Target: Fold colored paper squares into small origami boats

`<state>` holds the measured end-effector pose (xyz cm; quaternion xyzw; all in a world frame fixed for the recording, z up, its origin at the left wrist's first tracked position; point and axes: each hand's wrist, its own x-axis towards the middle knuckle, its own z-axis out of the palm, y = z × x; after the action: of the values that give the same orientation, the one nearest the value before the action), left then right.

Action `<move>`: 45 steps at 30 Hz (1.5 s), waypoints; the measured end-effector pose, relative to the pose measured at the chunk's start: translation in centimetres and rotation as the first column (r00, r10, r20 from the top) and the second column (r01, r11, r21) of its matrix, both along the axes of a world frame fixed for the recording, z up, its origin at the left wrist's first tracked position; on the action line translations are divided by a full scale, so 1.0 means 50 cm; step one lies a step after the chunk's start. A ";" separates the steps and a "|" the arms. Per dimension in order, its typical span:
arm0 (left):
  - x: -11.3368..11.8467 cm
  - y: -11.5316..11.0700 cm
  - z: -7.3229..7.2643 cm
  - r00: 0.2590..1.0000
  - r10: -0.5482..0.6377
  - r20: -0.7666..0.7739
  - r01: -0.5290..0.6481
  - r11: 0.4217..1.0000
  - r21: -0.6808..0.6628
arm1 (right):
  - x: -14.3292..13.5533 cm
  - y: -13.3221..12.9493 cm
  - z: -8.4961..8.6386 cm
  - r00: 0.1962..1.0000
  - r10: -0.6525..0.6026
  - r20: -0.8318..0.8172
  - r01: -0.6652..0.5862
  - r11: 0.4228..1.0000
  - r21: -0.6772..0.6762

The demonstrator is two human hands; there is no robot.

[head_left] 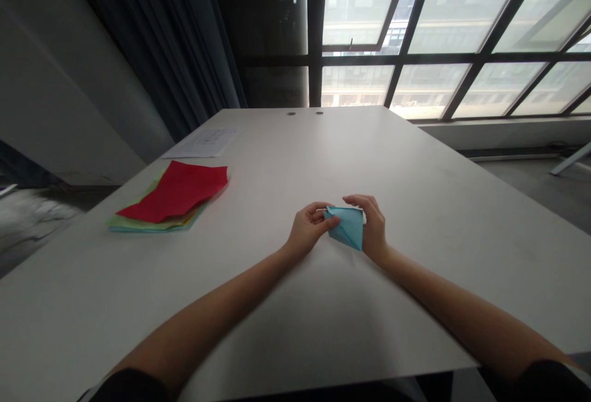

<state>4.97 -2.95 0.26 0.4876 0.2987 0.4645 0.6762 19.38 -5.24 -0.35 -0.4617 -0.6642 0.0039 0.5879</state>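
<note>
A small folded piece of light-blue paper [347, 227] is held up just above the white table, its lower corner pointing down and right. My left hand [310, 225] is closed on its left edge, thumb on the near face and fingers behind. Around the right side of the paper is my right hand [375, 227]. Its fingers are loosely curved and reach over the top edge, with a gap between them and the paper. The right thumb is hidden behind the paper, so any contact there cannot be made out.
On the left of the white table [286, 174] lies a stack of coloured paper sheets, with a creased red sheet [180, 192] on top of green and blue ones [148, 227]. Farther back is a printed white sheet [203, 143]. Two round inserts sit near the far edge, before the windows.
</note>
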 end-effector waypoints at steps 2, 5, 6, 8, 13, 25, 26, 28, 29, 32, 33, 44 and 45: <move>-0.002 0.008 -0.001 0.999 0.034 0.033 -0.034 0.999 -0.013 | -0.001 0.008 -0.004 0.996 -0.035 -0.079 0.035 0.999 0.007; -0.010 0.026 0.002 0.991 0.110 0.083 -0.109 0.994 -0.017 | -0.001 0.018 -0.005 0.956 -0.002 -0.294 -0.034 0.993 -0.116; -0.014 0.032 0.003 0.987 0.133 0.090 -0.133 0.991 -0.009 | -0.001 0.020 -0.003 0.926 0.035 -0.376 -0.110 0.977 -0.180; -0.021 0.042 0.008 0.983 0.163 0.084 -0.166 0.986 0.028 | -0.002 0.023 0.000 0.827 0.142 -0.543 -0.339 0.898 -0.282; -0.026 0.042 0.008 0.994 0.106 -0.002 -0.104 0.979 0.173 | -0.014 0.023 0.001 0.478 0.264 -0.838 -0.775 0.575 -0.262; -0.020 0.034 0.005 0.991 0.108 -0.081 -0.090 0.975 0.205 | -0.031 0.014 0.005 0.221 0.174 -0.960 -0.905 0.403 -0.136; -0.019 0.033 0.007 0.990 0.118 -0.082 -0.099 0.974 0.203 | -0.032 0.013 0.008 0.224 0.176 -0.959 -0.908 0.395 -0.139; -0.018 0.032 0.010 0.987 0.140 -0.079 -0.123 0.974 0.192 | -0.033 0.008 0.012 0.238 0.176 -0.955 -0.912 0.377 -0.158; -0.018 0.032 0.011 0.986 0.150 -0.077 -0.134 0.974 0.184 | -0.033 0.006 0.012 0.254 0.175 -0.951 -0.914 0.366 -0.177; -0.019 0.033 0.014 0.986 0.149 -0.078 -0.135 0.979 0.154 | -0.032 0.003 0.001 0.342 0.196 -0.919 -0.906 0.328 -0.267; -0.020 0.033 0.014 0.987 0.141 -0.077 -0.129 0.981 0.144 | -0.031 0.004 -0.005 0.386 0.225 -0.895 -0.894 0.331 -0.303; -0.019 0.030 0.010 0.995 0.090 -0.040 -0.086 0.992 0.087 | 0.020 0.014 -0.004 0.785 0.594 -0.176 -0.588 0.625 -0.514; -0.019 0.029 0.009 0.996 0.084 -0.042 -0.080 0.993 0.084 | 0.020 0.015 -0.003 0.785 0.595 -0.174 -0.590 0.630 -0.505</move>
<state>4.03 -1.48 0.72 0.5128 0.3145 0.4927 0.6288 20.39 -4.51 -0.52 -0.3623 -0.7528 0.3791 0.3980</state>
